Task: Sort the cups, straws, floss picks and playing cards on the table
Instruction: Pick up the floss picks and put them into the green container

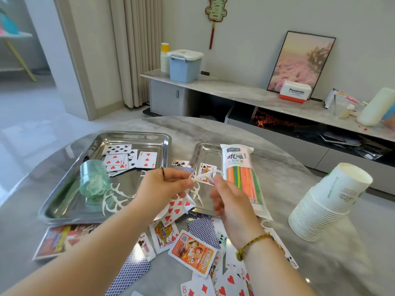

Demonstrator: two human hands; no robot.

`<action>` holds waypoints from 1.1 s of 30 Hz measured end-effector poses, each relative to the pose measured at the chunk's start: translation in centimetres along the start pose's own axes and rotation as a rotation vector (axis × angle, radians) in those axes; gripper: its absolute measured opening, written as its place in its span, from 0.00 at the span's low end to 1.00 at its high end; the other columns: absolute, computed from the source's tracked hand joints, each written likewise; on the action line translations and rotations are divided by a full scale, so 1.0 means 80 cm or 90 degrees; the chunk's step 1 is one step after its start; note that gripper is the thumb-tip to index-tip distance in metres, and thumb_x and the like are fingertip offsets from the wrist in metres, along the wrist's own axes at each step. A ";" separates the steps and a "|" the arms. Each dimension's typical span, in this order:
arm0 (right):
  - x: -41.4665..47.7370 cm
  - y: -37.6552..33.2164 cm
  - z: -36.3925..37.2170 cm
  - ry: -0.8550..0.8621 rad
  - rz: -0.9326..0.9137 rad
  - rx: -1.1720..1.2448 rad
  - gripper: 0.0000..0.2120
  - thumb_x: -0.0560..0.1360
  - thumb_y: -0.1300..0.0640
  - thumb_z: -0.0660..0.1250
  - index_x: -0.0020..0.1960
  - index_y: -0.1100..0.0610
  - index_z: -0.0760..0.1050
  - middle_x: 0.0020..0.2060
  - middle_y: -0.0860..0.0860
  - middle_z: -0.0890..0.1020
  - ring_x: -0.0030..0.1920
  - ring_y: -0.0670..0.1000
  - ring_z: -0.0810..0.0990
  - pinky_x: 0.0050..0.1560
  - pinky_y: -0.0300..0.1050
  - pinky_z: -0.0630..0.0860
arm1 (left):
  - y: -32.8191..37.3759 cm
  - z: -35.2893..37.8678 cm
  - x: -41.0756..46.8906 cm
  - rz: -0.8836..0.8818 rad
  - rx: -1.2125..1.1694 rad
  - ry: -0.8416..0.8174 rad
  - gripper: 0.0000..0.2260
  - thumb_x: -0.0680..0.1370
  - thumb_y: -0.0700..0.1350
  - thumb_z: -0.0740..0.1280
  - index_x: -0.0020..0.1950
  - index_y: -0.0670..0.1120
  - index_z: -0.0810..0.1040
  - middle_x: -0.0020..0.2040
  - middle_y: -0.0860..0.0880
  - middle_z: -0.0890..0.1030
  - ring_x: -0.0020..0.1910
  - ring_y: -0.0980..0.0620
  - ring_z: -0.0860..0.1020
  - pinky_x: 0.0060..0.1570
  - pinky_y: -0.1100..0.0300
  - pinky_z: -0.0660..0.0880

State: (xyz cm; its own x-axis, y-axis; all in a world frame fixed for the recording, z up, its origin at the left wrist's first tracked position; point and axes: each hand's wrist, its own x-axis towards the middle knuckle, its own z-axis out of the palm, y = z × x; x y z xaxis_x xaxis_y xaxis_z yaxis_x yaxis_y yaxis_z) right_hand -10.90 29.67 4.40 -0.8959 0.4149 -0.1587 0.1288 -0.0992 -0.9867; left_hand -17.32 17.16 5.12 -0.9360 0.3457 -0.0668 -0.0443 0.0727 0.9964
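The left hand (164, 185) is up over the gap between the two trays. Its grip is tight: the thumb and fingers pinch a small bunch of white floss picks (199, 177). The right hand (229, 199) is just beside it, over the small tray (201, 147). Its fingertips are at the other end of the bunch. The hand is blurry, so I cannot tell if its grip holds a pick or not.

The big tray (106, 135) sits at the left side of the table (224, 129). In it a green jar (93, 180) lies on its side with picks inside. Some loose picks (115, 197) lie just by its mouth. A few cards (126, 159) lie face up at the far side of this tray.

The small tray is near the middle of the table. A pack of straws (242, 178) lies along its right rim. One jack card (206, 168) lies in this tray, just beside the pack.

A stack of white cups (327, 201) is at the right side of the table, tilted over and well apart from the trays.

A messy pile of cards (192, 251) lies at the near edge, under both arms, some face up and some face down. A card box (59, 240) lies at the near left, just beside the big tray.
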 end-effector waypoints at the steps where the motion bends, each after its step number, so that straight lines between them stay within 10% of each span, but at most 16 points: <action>1: -0.011 -0.002 0.010 -0.031 -0.002 -0.007 0.10 0.74 0.50 0.62 0.37 0.54 0.72 0.25 0.44 0.69 0.26 0.44 0.64 0.28 0.34 0.62 | 0.001 -0.008 -0.011 -0.007 0.010 -0.001 0.07 0.69 0.35 0.71 0.36 0.46 0.79 0.24 0.54 0.80 0.22 0.62 0.75 0.25 0.72 0.72; 6: -0.042 -0.010 0.056 -0.097 -0.028 -0.058 0.10 0.76 0.56 0.62 0.38 0.53 0.77 0.16 0.42 0.71 0.20 0.38 0.69 0.26 0.29 0.63 | -0.001 -0.052 -0.057 -0.069 -0.007 0.006 0.06 0.70 0.34 0.70 0.37 0.44 0.78 0.23 0.52 0.79 0.22 0.60 0.76 0.26 0.70 0.75; 20: -0.079 0.017 0.158 -0.261 0.090 0.122 0.16 0.79 0.59 0.54 0.41 0.57 0.79 0.31 0.49 0.82 0.29 0.45 0.79 0.30 0.36 0.77 | -0.027 -0.145 -0.109 -0.162 -0.501 0.100 0.03 0.77 0.36 0.60 0.44 0.40 0.72 0.30 0.45 0.82 0.27 0.54 0.81 0.24 0.67 0.76; 33: -0.043 0.017 0.188 -0.227 0.117 -0.035 0.12 0.78 0.58 0.59 0.37 0.58 0.71 0.18 0.45 0.69 0.16 0.43 0.65 0.17 0.31 0.60 | -0.045 -0.169 -0.078 -0.170 -0.526 0.172 0.04 0.76 0.33 0.61 0.42 0.38 0.72 0.27 0.44 0.81 0.26 0.54 0.81 0.26 0.67 0.77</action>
State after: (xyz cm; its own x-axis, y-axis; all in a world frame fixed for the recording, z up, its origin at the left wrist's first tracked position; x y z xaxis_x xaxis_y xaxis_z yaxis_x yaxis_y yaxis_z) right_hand -14.04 14.54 4.10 -0.9461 0.0540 -0.3195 0.3141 -0.0893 -0.9452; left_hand -16.02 2.10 2.64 -0.9043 0.1747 -0.3896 -0.4099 -0.6108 0.6775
